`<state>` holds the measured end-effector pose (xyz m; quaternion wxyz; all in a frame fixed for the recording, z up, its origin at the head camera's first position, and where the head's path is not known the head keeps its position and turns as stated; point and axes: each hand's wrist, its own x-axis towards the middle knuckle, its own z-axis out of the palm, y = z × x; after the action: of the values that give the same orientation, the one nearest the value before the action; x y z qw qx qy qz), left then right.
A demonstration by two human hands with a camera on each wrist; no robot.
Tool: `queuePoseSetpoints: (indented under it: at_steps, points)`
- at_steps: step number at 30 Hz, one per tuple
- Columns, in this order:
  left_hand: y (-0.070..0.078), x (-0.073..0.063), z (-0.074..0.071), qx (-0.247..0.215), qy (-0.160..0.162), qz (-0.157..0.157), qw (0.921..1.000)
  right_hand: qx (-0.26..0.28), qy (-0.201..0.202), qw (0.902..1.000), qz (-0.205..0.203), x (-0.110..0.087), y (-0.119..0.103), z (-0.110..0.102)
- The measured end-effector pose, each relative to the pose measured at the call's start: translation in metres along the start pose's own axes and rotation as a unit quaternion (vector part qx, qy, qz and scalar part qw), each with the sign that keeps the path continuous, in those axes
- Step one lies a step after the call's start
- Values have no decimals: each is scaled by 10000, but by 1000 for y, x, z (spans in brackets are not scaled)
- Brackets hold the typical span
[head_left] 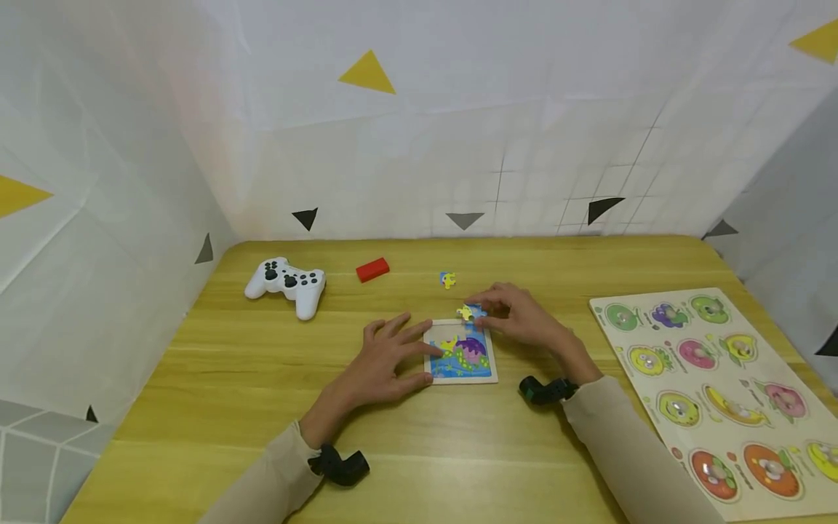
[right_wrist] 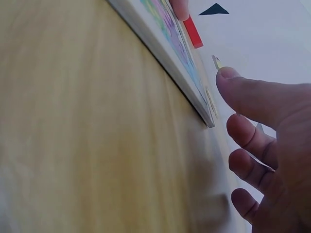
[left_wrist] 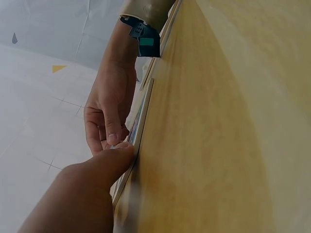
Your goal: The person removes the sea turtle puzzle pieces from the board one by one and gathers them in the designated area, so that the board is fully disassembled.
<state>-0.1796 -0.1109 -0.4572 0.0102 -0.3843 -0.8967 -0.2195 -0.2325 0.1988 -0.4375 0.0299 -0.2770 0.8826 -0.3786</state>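
From where I stand, the left hand (head_left: 386, 364) lies loosely spread over the left edge of the puzzle board (head_left: 445, 333), seemingly steadying it mid-table; the right hand (head_left: 520, 316) pinches a piece (head_left: 465, 313) near the board's far right corner, while a spare piece (head_left: 448, 279) lies toward the table's (head_left: 419, 451) far edge, probably kept handy

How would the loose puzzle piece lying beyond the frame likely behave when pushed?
The loose puzzle piece lies flat, so it would probably slide rather than roll. It looks small, so likely light. Its uneven outline might snag.
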Motion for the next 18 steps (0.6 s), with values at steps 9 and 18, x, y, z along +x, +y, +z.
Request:
queuePoseSetpoints:
  at_steps: [9,18]
  points:
    - [0,-1,1,44,32,-4,10000,-89,184,9996,-177,0,4,1]
    - [0,-1,0,58,87,58,9999,-27,115,9999,-10,3,11,-3]
